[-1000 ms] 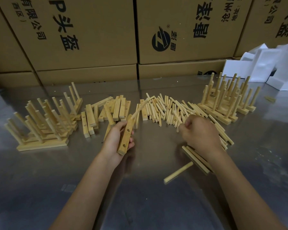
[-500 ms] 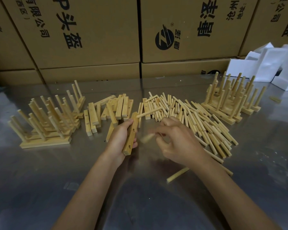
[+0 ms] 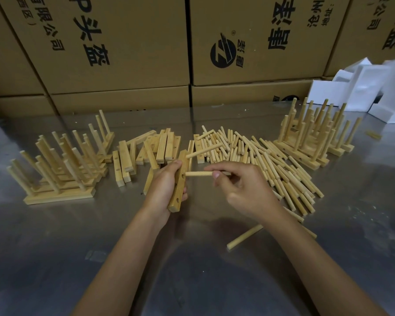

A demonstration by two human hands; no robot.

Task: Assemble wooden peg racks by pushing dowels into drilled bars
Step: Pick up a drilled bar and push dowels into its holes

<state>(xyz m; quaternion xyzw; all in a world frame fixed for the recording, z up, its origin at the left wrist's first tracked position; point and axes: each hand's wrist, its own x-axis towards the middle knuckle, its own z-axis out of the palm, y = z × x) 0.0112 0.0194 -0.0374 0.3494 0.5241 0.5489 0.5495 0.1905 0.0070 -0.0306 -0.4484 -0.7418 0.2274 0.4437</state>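
Shiny steel tabletop (image 3: 55, 247): left hand (image 3: 164, 190) grips the stiff, light drilled pale wooden bar (image 3: 180, 185) mid-length; right hand (image 3: 240, 188) pinches a slim rigid round wooden dowel (image 3: 198, 174) near its tail.

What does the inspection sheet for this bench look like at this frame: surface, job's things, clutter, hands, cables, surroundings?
Surface: metal table, reflective, with scattered specks.
Job's things: drilled bar with one dowel seated near its top; second dowel with its tip at a hole; loose dowel pile; blank bars; finished racks left and right.
Clutter: stray dowel lying near the right forearm.
Hands: left hand grips the bar; right hand pinches the second dowel in its fingers.
Cables: nothing seen.
Surroundings: printed cardboard boxes behind; white foam pieces at the far right.
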